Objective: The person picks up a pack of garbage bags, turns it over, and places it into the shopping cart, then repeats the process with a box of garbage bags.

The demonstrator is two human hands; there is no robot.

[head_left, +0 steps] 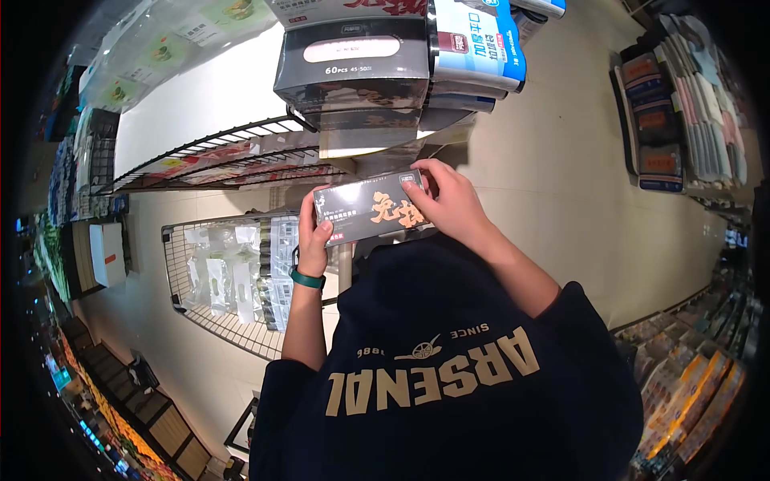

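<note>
Between my two hands is a black box [361, 210] with gold lettering, held in front of my chest and slightly tilted. My left hand [313, 236] grips its left end, thumb on the front face. The right end is in my right hand [445, 200], with the thumb laid on the top corner and the fingers mostly hidden behind. Just beyond it, a similar black box [350, 64] marked 60PCS rests on the shelf, with another black and red one above it. Blue and white packs [477, 48] stand to its right.
A wire cart basket [180, 276] at lower left holds clear plastic packs [228, 272]. A black wire rack edge [216, 144] runs along the white shelf [192, 96]. Folded goods [690, 96] are stacked at right, and yellow packs [690, 397] lie at lower right. Pale tiled floor [561, 208] lies between.
</note>
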